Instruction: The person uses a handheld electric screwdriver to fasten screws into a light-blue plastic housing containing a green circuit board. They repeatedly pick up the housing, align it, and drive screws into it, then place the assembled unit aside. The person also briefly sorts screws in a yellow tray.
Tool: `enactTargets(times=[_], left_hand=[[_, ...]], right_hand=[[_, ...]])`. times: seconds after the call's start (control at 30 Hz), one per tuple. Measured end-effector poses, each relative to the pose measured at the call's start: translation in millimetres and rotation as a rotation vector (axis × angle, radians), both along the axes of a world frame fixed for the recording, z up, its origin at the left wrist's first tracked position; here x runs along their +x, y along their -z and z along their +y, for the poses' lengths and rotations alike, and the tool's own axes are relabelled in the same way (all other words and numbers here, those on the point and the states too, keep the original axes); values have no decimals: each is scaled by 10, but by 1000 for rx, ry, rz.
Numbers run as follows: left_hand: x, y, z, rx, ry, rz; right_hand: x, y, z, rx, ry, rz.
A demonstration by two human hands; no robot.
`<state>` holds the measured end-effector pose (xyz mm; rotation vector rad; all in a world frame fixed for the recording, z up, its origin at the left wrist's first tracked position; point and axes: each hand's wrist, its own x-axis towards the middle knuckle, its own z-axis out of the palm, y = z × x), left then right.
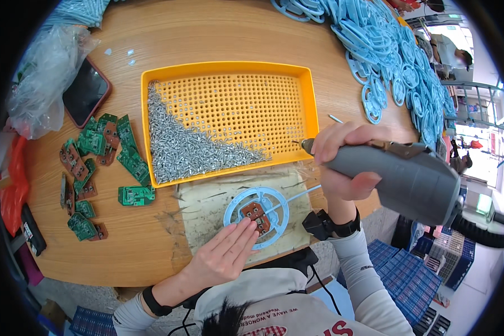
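My left hand [225,251] lies with its fingers stretched out flat, the tips touching a brown circuit board [254,210]. That board sits inside a round light-blue plastic frame [286,214] with a thin stem pointing right. Part of the board is hidden under my fingers. My right hand [341,162] is wrapped round a grey electric screwdriver [411,182], held almost level. Its bit points left, over the right front corner of a yellow perforated tray [313,106]. Many small silver screws [190,148] are heaped in the tray's left and front part.
Loose green and brown circuit boards [135,195] lie left of the tray. Beyond them are a dark phone [87,92] and a clear plastic bag [50,84]. A large pile of blue plastic frames [375,45] covers the far right. A stained work mat [201,213] lies under the frame.
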<state>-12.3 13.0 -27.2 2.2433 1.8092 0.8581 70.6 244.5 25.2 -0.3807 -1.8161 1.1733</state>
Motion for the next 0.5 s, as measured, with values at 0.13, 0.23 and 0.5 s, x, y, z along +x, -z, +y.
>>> enactTargets(times=[0.13, 0.23, 0.5], left_hand=[[10, 14, 2, 14, -12, 1], [22, 22, 12, 28, -13, -5], [16, 30, -16, 31, -29, -16]], right_hand=[[28, 8, -31, 19, -3, -15], [65, -83, -6, 2, -10, 84], [405, -587, -571, -92, -415, 110]])
